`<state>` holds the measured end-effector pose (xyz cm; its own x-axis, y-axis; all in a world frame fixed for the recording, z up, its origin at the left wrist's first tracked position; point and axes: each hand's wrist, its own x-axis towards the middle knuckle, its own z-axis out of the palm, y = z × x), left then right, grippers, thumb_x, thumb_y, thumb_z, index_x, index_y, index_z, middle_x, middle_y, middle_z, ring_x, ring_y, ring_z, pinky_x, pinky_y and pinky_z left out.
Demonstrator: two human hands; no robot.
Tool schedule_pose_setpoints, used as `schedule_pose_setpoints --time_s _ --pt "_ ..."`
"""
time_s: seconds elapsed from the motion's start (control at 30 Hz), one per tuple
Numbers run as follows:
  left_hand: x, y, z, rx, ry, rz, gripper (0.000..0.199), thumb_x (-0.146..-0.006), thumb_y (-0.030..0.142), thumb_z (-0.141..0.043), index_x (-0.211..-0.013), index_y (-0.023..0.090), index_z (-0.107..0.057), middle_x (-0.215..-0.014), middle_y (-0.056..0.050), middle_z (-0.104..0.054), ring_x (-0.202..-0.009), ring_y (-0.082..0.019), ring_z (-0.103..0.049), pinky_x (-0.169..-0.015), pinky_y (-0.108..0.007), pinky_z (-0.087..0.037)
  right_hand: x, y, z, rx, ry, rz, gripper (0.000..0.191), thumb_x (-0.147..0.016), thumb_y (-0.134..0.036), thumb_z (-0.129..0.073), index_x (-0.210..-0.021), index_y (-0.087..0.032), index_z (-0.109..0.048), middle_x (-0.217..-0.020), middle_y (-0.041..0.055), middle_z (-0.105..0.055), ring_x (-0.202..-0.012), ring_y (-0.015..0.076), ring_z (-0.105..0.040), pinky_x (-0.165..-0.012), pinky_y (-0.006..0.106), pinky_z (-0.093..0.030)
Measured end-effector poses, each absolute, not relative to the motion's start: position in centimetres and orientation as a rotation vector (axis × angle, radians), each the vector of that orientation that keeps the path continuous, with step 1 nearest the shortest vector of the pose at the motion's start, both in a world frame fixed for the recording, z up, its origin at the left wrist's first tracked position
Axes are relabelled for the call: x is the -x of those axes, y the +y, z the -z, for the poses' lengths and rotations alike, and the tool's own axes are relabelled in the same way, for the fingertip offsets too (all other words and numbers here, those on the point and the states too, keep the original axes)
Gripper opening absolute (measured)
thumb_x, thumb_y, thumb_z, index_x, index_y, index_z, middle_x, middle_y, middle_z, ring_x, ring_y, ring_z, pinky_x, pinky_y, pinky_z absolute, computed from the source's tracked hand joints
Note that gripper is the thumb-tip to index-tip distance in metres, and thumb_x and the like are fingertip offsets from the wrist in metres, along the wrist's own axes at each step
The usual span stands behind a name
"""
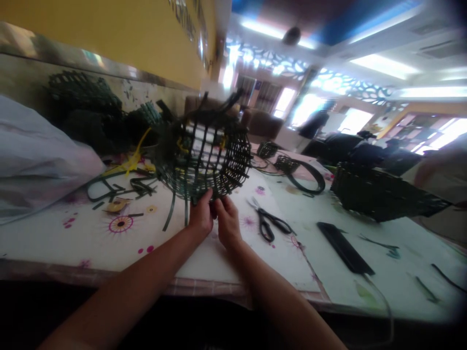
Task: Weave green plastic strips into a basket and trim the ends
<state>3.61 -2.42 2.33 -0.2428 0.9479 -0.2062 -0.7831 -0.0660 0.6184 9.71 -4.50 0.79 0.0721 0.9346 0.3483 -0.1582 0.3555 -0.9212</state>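
A dark green woven basket (233, 167) with an open lattice is tilted up off the table in front of me. Loose strip ends stick out from its upper edge and hang below it. My left hand (201, 214) closes on the basket's lower rim, thumb pointing up along it. Close beside it, my right hand (226, 216) pinches the same rim with bent fingers. The spot between the fingertips is too small and dark to make out. Black-handled scissors (268, 218) lie on the table just right of my right hand, blades partly apart.
Cut green strips (142, 186) and a yellow strip (133, 163) lie at left, near a white plastic bag (40, 155). A black phone-like device (345, 248) with a cable is at right. Another dark woven basket (379, 192) stands beyond it, near a person at the right edge.
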Motion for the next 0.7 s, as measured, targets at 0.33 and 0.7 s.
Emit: schedule_pose_setpoints --time_s 0.33,0.7 --pt "-4.4 -3.2 -1.9 -0.375 0.827 -1.643 0.03 -0.054 0.029 -0.076 -0.07 0.016 -0.055 -0.058 0.005 -0.055 -0.045 -0.008 -0.047 -0.042 -0.021 -0.031 -10.0 -4.3 0.3 0.915 -1.111 -0.894 0.029 -0.084 -0.046 -0.06 -0.076 -0.019 -0.052 -0.065 -0.0049 -0.049 -0.061 0.0103 -0.042 -0.056 0.023 -0.037" --pt "-3.9 -2.9 -2.3 -0.385 0.804 -1.717 0.032 -0.054 0.027 -0.08 -0.078 0.015 -0.062 -0.074 0.002 -0.063 -0.057 -0.007 -0.052 -0.047 -0.02 -0.032 -10.2 -4.1 -0.6 0.798 -1.126 -1.018 0.023 -0.082 -0.039 -0.065 -0.089 -0.018 -0.056 -0.075 -0.0041 -0.055 -0.06 0.0089 -0.048 -0.056 0.023 -0.041"
